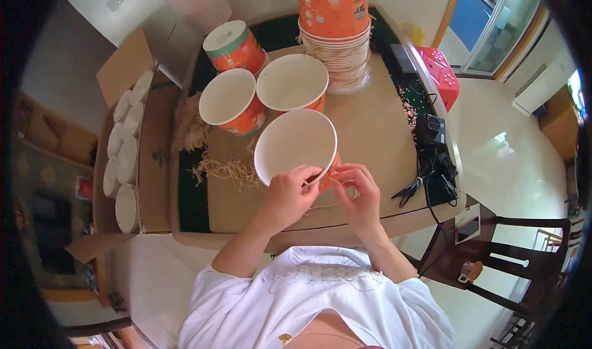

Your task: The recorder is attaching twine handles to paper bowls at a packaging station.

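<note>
A large white-lined paper bucket [296, 142] with an orange printed outside tilts toward me at the near part of the table. My left hand [291, 193] grips its near rim, thumb and fingers closed on the wall. On the bucket's right side, my right hand [357, 195] pinches at the orange wall; what lies between its fingertips is too small to make out. A pale cord [322, 206] shows below, between my hands. Just beyond stand two similar buckets, one on the left [227, 96] and one on the right [293, 81], their open tops up.
Loose beige cords [227, 169] lie left of the bucket. A tall stack of buckets [336, 47] and an upside-down bucket [234, 45] stand farther back. An open carton [155, 158] holding white paper tubs is at left. Black cables [435, 176] lie on the right; a dark chair [512, 256] stands beyond.
</note>
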`<state>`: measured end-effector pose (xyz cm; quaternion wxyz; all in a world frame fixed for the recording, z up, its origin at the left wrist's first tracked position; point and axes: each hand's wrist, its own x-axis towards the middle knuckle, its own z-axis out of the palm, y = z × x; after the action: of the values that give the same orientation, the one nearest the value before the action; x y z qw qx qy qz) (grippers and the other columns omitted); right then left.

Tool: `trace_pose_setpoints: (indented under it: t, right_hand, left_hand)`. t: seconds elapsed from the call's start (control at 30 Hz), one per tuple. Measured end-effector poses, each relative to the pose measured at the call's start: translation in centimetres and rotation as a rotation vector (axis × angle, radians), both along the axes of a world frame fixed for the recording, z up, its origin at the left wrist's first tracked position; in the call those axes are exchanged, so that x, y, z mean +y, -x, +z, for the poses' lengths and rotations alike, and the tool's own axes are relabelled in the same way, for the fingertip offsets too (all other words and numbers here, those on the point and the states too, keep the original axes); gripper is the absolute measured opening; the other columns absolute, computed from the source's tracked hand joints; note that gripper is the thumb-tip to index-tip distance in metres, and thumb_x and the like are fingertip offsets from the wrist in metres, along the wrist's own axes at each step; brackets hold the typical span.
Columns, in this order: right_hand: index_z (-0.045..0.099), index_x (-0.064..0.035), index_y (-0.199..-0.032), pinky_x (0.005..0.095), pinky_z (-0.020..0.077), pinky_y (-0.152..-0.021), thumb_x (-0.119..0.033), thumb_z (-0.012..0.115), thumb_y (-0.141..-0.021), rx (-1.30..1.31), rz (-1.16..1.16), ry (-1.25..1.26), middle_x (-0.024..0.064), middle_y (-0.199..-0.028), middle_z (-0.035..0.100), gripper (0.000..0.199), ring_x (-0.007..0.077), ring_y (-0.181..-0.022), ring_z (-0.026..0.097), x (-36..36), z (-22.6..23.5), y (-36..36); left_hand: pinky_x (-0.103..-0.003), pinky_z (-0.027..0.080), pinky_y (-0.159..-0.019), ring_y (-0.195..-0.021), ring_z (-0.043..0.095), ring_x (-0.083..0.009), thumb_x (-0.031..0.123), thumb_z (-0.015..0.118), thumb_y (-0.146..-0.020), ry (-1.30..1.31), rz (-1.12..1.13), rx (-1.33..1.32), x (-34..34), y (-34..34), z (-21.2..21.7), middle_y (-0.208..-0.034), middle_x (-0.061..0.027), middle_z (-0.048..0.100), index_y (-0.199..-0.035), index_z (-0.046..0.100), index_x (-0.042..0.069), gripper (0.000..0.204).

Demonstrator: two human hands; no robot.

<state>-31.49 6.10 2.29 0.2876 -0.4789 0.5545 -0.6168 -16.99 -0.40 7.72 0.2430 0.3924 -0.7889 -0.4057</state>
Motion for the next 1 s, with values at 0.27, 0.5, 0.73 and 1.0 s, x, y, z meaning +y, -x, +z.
trace_pose_setpoints:
  t: [0.27,0.5,0.73,1.0]
  right_hand:
    - [0.062,0.0000,-0.086,0.0246,0.0506,-0.069,0.003,0.066,-0.077,0.050,-0.071,0.017,0.0101,-0.100,0.060,0.010,0.0147,-0.089,0.060,-0.2,0.6,-0.2]
    - [0.061,-0.0009,-0.084,0.0253,0.0486,-0.068,0.003,0.066,-0.077,0.164,-0.114,0.015,0.0097,-0.096,0.061,0.009,0.0155,-0.085,0.059,-0.3,0.1,0.4]
    - [0.060,-0.0026,-0.086,0.0246,0.0481,-0.066,0.004,0.063,-0.079,-0.011,-0.086,-0.220,0.0070,-0.086,0.062,0.011,0.0145,-0.075,0.060,0.5,-0.2,0.7]
    - [0.055,-0.0045,-0.095,0.0363,0.0490,-0.067,-0.001,0.062,-0.079,0.698,0.405,0.066,0.0102,-0.085,0.059,0.018,0.0268,-0.075,0.059,1.8,4.4,-3.0]
  left_hand:
    - [-0.034,0.053,-0.067,-0.078,0.066,-0.0273,0.003,0.059,-0.082,-0.028,-0.027,0.005,0.1,0.5,0.2,-0.091,-0.0152,0.064,-0.103,0.061,0.000,0.022]
    - [-0.038,0.050,-0.066,-0.078,0.064,-0.0310,0.008,0.055,-0.087,-0.063,-0.123,0.075,-0.4,1.0,-1.1,-0.090,-0.0169,0.063,-0.104,0.060,0.001,0.020]
    - [-0.034,0.049,-0.063,-0.070,0.064,-0.0266,0.005,0.053,-0.088,0.121,-0.128,-0.024,-1.2,2.3,-1.7,-0.075,-0.0140,0.062,-0.093,0.057,-0.003,0.011]
    - [-0.036,0.051,-0.053,-0.066,0.064,-0.0221,0.013,0.041,-0.096,-1.041,-0.078,0.274,-4.6,2.1,-1.5,-0.087,-0.0117,0.059,-0.101,0.044,0.002,0.012]
